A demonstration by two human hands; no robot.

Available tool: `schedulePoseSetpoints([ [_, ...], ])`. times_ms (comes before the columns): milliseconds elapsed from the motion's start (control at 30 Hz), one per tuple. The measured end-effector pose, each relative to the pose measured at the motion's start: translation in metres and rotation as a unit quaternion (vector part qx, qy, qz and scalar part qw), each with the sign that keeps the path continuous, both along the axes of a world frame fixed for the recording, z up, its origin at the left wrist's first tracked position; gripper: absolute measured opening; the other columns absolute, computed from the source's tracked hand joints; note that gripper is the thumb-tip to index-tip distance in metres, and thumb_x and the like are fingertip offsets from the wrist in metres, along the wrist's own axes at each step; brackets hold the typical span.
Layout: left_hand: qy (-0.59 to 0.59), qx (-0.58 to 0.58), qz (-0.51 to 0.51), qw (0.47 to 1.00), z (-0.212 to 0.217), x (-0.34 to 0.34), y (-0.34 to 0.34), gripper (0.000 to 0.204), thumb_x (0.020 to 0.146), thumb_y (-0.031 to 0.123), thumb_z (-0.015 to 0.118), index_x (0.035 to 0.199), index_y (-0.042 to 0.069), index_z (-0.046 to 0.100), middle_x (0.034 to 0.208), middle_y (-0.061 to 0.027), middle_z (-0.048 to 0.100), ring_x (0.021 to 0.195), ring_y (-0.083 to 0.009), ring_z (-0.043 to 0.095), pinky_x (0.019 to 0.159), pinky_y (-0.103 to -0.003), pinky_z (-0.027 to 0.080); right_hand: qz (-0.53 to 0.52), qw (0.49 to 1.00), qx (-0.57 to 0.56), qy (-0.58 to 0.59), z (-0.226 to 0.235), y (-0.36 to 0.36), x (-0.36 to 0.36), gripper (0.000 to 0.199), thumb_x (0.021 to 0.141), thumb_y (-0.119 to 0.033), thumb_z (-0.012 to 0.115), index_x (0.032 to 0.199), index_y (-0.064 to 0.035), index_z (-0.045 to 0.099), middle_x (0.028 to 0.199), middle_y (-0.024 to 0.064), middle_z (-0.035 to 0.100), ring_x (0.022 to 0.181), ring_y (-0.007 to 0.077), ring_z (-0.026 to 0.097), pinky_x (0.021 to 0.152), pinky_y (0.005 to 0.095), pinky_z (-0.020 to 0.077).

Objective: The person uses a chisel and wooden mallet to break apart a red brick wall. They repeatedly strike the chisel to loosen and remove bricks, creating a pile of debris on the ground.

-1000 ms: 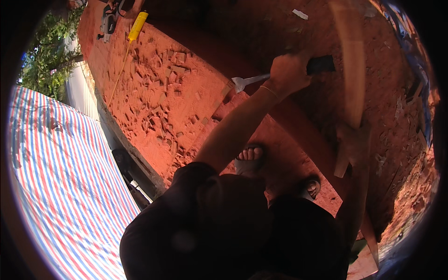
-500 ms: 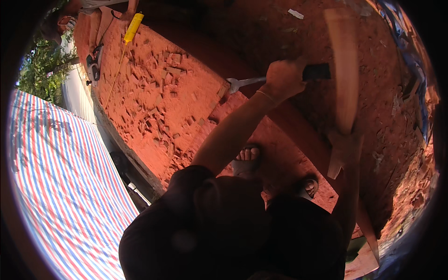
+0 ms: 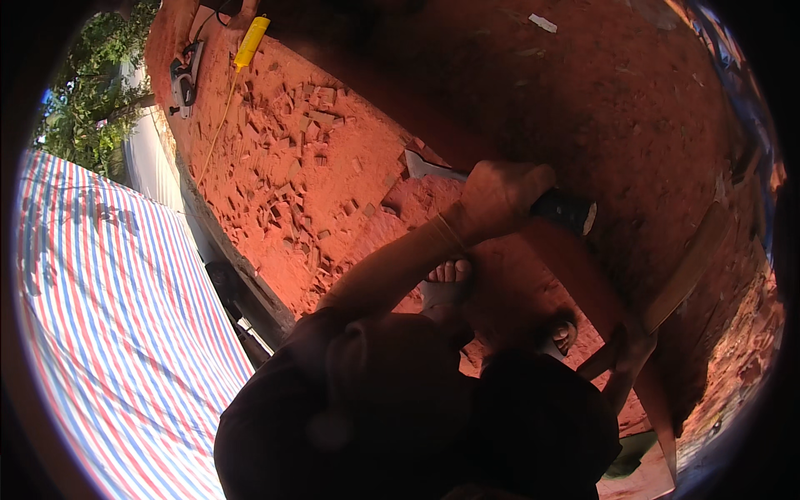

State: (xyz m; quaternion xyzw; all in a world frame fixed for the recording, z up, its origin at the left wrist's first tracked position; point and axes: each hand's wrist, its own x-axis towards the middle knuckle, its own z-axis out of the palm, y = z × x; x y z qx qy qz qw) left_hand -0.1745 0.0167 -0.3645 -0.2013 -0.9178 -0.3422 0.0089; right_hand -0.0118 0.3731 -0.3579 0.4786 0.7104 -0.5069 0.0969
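My left hand (image 3: 504, 196) is closed around a chisel with a flared steel blade (image 3: 427, 167) and a dark handle (image 3: 567, 210) whose butt end shows pale wood. The blade points left, its edge at a stepped cut in the big reddish wooden slab (image 3: 358, 167). Lower right, my right hand (image 3: 631, 348) grips a long flat wooden club (image 3: 687, 267). The club's long end slants up and away to the right, apart from the chisel, and a short end sticks out behind the hand. My feet (image 3: 450, 271) in sandals are below the left forearm.
Many small wood chips (image 3: 292, 167) lie on the slab. Top left, another person's hand (image 3: 179, 33) is on a corded power tool (image 3: 185, 79); a yellow block with a cord (image 3: 252, 43) lies beside. A striped tarp (image 3: 125, 333) covers the left. Reddish ground (image 3: 625, 100) lies beyond the slab.
My right hand has come down and the club has swung from upright to a slant toward the right. My left hand with the chisel has dropped slightly nearer me. The other person's body has mostly left view.
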Motion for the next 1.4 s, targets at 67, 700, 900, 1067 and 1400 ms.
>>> schedulePoseSetpoints([
  [67, -0.005, -0.001, -0.012, 1.0, -0.01, -0.017, 0.006, 0.025, 0.07, 0.014, 0.076, 0.091, 0.011, 0.062, 0.074, -0.0072, 0.068, 0.069, -0.029, 0.07, 0.057, -0.041, 0.054, 0.026, 0.999, -0.018, 0.04, -0.001, 0.009, 0.008, 0.021, 0.081, -0.013, 0.071, 0.094, -0.0023, 0.059, 0.071, 0.0009, 0.052, 0.061, 0.0109, 0.051, 0.052, 0.0274, 0.0422],
  [700, -0.033, 0.009, 0.219, 0.975, -0.013, -0.16, -0.042, 0.046, 0.085, 0.041, 0.078, 0.113, 0.008, 0.064, 0.088, -0.0144, 0.074, 0.083, -0.0338, 0.073, 0.071, -0.038, 0.056, 0.062, 0.994, -0.071, 0.058, 0.024, -0.013, -0.048, 0.041, 0.083, -0.02, 0.074, 0.116, 0.0007, 0.059, 0.081, -0.0011, 0.055, 0.067, 0.0093, 0.051, 0.059, 0.0268, 0.0418],
  [900, -0.141, 0.247, 0.129, 0.95, -0.025, -0.196, -0.087, 0.037, 0.093, 0.038, 0.076, 0.097, 0.005, 0.06, 0.081, 0.0052, 0.054, 0.075, -0.0075, 0.047, 0.062, -0.028, 0.044, 0.101, 0.988, -0.081, 0.085, 0.029, -0.033, -0.072, 0.041, 0.083, -0.017, 0.072, 0.117, 0.0006, 0.059, 0.085, -0.0025, 0.055, 0.07, 0.0091, 0.051, 0.062, 0.0268, 0.0416],
  [1067, -0.135, 0.198, 0.119, 0.964, -0.032, -0.188, -0.09, 0.038, 0.092, 0.04, 0.076, 0.095, 0.006, 0.06, 0.079, 0.0044, 0.051, 0.073, -0.008, 0.044, 0.061, -0.028, 0.043, 0.102, 0.983, -0.111, 0.103, 0.031, -0.04, -0.079, 0.04, 0.083, -0.016, 0.072, 0.117, 0.0, 0.059, 0.085, -0.0009, 0.055, 0.069, 0.0096, 0.052, 0.062, 0.0273, 0.0424],
  [1400, -0.09, 0.139, 0.125, 0.978, -0.033, -0.188, -0.08, 0.041, 0.09, 0.04, 0.078, 0.099, 0.004, 0.061, 0.079, 0.0002, 0.052, 0.075, -0.0132, 0.047, 0.065, -0.034, 0.046, 0.116, 0.983, -0.117, 0.081, 0.029, -0.03, -0.079, 0.031, 0.083, -0.018, 0.074, 0.106, -0.0018, 0.06, 0.077, 0.0004, 0.056, 0.063, 0.0112, 0.054, 0.057, 0.0275, 0.0427],
])
